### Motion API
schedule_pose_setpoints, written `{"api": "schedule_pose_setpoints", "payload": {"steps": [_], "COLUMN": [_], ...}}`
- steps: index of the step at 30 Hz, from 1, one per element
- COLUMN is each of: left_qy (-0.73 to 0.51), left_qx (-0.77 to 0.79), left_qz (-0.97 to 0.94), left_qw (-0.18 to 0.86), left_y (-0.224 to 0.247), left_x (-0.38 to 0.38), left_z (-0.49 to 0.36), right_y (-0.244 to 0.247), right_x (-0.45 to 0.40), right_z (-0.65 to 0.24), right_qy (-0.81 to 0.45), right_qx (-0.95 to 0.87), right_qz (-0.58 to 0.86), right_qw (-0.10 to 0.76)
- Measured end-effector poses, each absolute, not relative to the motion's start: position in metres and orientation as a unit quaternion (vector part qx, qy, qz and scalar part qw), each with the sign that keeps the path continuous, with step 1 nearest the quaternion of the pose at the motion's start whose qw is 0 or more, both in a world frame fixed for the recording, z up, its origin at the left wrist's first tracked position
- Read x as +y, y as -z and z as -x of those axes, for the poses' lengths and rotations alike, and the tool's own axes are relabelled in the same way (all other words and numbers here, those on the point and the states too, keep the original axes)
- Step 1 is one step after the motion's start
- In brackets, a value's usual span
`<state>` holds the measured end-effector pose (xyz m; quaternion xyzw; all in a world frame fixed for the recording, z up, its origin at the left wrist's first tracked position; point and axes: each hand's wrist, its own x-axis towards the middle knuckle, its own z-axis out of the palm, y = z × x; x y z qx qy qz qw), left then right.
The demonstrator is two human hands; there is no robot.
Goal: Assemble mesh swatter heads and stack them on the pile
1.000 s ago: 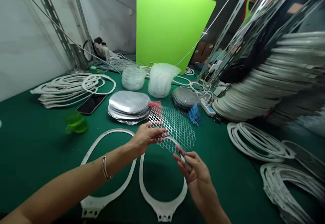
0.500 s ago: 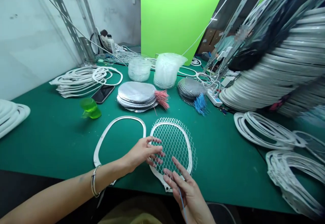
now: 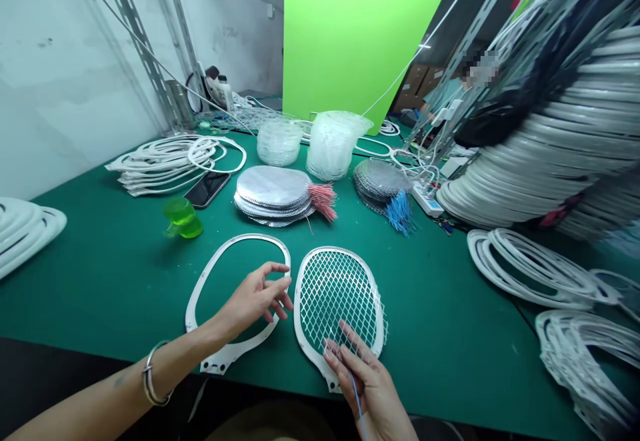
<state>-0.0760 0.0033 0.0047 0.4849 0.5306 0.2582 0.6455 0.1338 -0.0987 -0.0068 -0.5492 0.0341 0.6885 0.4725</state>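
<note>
My left hand point(image 3: 263, 294), fingers loosely spread and holding nothing, hovers over the right side of an oval white plastic frame point(image 3: 197, 288). Beside it lies a second white frame point(image 3: 299, 314) with a racket-head shape. A silvery wire mesh point(image 3: 335, 288) sits in this second frame, its edge sticking out past the rim at the lower right. Over the mesh's lower end is my right hand point(image 3: 370, 378), some fingers stretched out. A thin blue wire point(image 3: 357, 398) runs between its thumb and fingers and trails down across the palm; its upper end is hidden.
Behind lie stacked mesh discs with red wires point(image 3: 273, 184) and darker mesh discs with blue wires point(image 3: 383, 181). A green tape roll point(image 3: 185, 218), a phone point(image 3: 207, 189) and white frame piles point(image 3: 160, 161) are left. Clear plastic stacks point(image 3: 333, 144) stand farther back; more frames point(image 3: 530, 268) lie right.
My left hand has moved left, off the mesh and over the other frame. The mesh has shifted down and now lies mostly within its frame. My right hand keeps the blue wire.
</note>
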Motion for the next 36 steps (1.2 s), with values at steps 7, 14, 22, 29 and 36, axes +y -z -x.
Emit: {"api": "schedule_pose_setpoints", "payload": {"steps": [7, 14, 22, 29, 36], "left_qy": [-0.253, -0.114, -0.073, -0.086, -0.064], "left_qx": [0.526, 0.356, 0.414, 0.414, 0.408], "left_qz": [-0.65, -0.896, -0.905, -0.904, -0.907], "left_qw": [0.488, 0.24, 0.068, 0.056, 0.079], "left_y": [-0.008, 0.009, 0.05, 0.044, 0.04], "left_x": [-0.007, -0.011, -0.012, -0.014, -0.014], "left_z": [0.066, 0.018, 0.007, 0.007, 0.009], "right_y": [0.013, 0.024, 0.012, -0.019, -0.032], "right_x": [-0.09, -0.094, -0.093, -0.116, -0.109], "right_z": [-0.131, -0.132, -0.134, -0.155, -0.203], "right_qy": [-0.679, -0.675, -0.685, -0.723, -0.54], "right_qx": [0.053, 0.05, 0.01, -0.065, -0.465], "right_qz": [0.559, 0.563, 0.575, 0.546, 0.68], "right_qw": [0.474, 0.475, 0.447, 0.418, 0.175]}}
